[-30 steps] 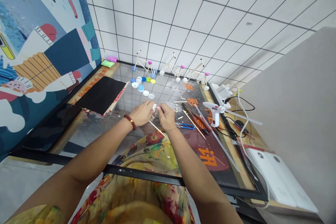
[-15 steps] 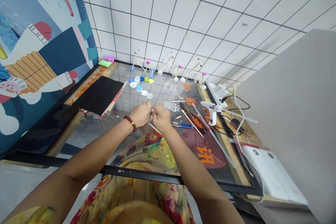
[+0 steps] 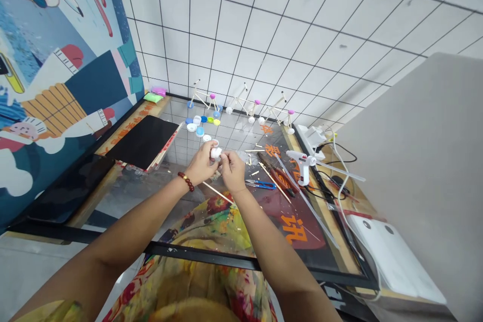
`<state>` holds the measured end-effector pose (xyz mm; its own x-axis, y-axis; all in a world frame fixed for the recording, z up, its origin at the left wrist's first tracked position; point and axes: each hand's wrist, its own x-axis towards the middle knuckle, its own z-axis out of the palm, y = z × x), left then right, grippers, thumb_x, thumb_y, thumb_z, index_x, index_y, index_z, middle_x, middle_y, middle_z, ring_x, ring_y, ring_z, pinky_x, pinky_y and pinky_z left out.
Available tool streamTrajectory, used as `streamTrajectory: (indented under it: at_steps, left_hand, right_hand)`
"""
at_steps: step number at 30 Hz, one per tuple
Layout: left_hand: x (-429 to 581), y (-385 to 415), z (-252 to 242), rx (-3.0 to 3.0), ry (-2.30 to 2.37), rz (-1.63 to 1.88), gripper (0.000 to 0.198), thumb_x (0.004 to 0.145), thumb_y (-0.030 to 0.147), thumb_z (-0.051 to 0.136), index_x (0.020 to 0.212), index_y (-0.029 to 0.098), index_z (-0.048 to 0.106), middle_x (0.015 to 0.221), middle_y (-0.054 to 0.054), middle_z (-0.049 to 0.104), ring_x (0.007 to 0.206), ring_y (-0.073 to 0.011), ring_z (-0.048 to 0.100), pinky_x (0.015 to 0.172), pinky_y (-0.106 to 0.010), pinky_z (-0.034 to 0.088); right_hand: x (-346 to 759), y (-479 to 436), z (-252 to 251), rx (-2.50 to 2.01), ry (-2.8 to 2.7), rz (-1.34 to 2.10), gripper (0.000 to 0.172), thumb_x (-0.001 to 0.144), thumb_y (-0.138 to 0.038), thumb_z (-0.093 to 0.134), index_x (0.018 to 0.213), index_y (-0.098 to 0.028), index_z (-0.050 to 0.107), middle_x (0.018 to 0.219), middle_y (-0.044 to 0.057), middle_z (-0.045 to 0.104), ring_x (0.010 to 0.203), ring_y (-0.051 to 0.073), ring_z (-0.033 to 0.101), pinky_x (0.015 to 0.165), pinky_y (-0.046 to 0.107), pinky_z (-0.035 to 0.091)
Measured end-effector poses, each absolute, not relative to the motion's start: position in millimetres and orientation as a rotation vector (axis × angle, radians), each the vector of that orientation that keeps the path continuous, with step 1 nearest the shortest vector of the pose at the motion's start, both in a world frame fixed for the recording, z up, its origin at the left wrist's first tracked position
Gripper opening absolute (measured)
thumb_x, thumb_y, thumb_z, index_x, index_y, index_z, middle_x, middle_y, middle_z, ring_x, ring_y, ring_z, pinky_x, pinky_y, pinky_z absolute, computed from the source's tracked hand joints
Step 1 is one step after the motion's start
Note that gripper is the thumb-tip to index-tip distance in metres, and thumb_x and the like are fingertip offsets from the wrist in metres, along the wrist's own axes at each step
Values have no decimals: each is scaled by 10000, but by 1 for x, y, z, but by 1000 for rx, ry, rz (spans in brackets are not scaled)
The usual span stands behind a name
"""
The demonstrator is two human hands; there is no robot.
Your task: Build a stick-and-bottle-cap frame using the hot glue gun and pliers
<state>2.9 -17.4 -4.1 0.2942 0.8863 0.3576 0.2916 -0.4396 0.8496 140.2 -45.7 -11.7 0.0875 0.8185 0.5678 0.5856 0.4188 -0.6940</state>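
Observation:
My left hand (image 3: 203,162), with a red bead bracelet on the wrist, pinches a small white bottle cap (image 3: 216,152) above the glass tabletop. My right hand (image 3: 233,171) is closed beside it, fingertips at the cap; what it pinches is too small to make out. A thin wooden stick (image 3: 217,192) slants out below both hands. Loose white, blue and yellow caps (image 3: 198,125) lie just beyond the hands.
Three stick-and-cap bicycle models (image 3: 241,103) stand by the tiled wall. A white glue gun (image 3: 303,163), blue scissors (image 3: 260,184) and loose sticks lie to the right, with cables and a white box (image 3: 396,257) further right. A black board (image 3: 142,141) sits left.
Both hands stayed together over the table; the white cap shows again between the left fingers after being hidden half a second ago. The view shifted slightly.

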Motion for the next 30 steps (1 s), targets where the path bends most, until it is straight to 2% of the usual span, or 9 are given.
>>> streamTrajectory:
  at_steps: [2,6,10,15,18,22,27,30]
  left_hand:
    - [6,-16,-3,1543,859,1222,568,702,170,715,1207,206,456,1168,-92,582,844,-134,628,792,-305,521]
    - [8,-16,4,1014,682,1160,414,701,244,775,1055,167,574,1041,-63,643,931,-146,639,863,-311,517]
    - [2,-15,10,746,635,1117,389,715,188,757,1075,170,612,1048,-67,669,891,-144,662,827,-305,539]
    - [-3,-11,8,699,603,1048,397,733,135,739,1113,152,627,946,-66,696,742,-125,672,670,-243,545]
    - [-2,-11,7,734,639,1013,317,702,151,792,985,124,652,833,-47,689,644,-103,647,536,-188,493]
    - [0,-12,5,760,672,978,235,706,224,816,839,106,663,715,-31,658,569,-77,607,477,-161,460]
    - [2,-15,5,727,681,1003,306,633,165,854,885,108,690,828,-57,703,721,-120,668,672,-238,561]
    - [4,-17,5,755,678,1079,382,596,165,867,936,110,700,889,-62,710,793,-143,681,761,-286,565]
  right_hand:
    - [143,-44,-11,-1250,-1456,308,209,931,-326,453,852,-210,608,790,27,651,734,175,574,705,297,448]
    - [146,-44,-9,-1159,-1472,231,179,916,-301,517,845,-209,653,783,36,666,740,176,586,727,311,467]
    - [146,-46,-9,-1041,-1586,261,125,876,-300,603,887,-210,689,884,63,677,800,183,600,729,314,490]
    - [155,-36,-19,-1131,-1415,457,279,884,-388,577,1074,-205,665,1009,74,659,824,176,595,786,337,499]
    - [158,-30,-25,-1072,-1429,689,386,857,-424,596,1183,-218,630,1119,81,631,897,182,602,839,348,506]
    - [156,-29,-27,-1008,-1440,837,357,813,-413,656,1122,-233,660,1070,62,644,899,185,606,848,351,510]
    - [154,-29,-26,-1017,-1334,860,343,722,-380,730,1015,-220,651,933,43,646,768,162,581,732,318,523]
    - [154,-30,-24,-1022,-1268,848,358,710,-390,734,1003,-210,632,902,43,649,760,159,583,724,312,515]
